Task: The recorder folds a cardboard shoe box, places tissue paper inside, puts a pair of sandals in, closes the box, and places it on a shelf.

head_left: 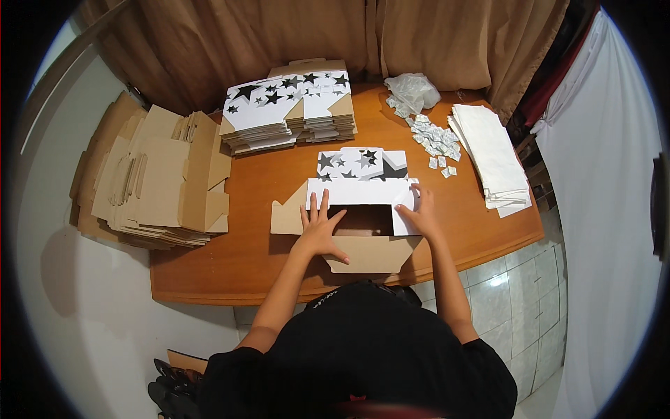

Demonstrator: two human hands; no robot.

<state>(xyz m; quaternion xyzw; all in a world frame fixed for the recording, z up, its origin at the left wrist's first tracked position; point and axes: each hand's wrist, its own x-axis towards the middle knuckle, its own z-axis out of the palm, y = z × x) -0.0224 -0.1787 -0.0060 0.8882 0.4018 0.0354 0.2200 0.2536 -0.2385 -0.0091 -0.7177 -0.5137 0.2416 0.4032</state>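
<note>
A person in a black shirt (370,349) leans over a brown wooden worktop (209,272), both bare hands on a partly folded cardboard box (363,192) near the front edge, at the middle. The left grip (317,234) is spread wide, thumb reaching over the tan front flap (370,256) and fingertips on the white panel beyond the opening; the right grip (421,215) is moderately open around the box's rear right corner, thumb on the white right-hand panel, and whether it pinches the board firmly is hard to tell. The folding looks about midway: walls seem raised around a rectangular opening, while the front flap, the tan left flap (287,218) and a star-printed panel (361,165) at the back lie splayed outward, not yet tucked in. The box is plain tan on some faces and white on others, with black and grey stars on the rear panel; its shadowed interior is too dark to read. Farther out, tan folded cartons (157,178) lean in a pile at left, and white sheets (488,157) lie stacked at right beside scattered small sachets (436,136). Beyond them sit a clear plastic bag (413,92) and a stack of flattened star-printed cartons (286,105), before a brown curtain (307,31).
</note>
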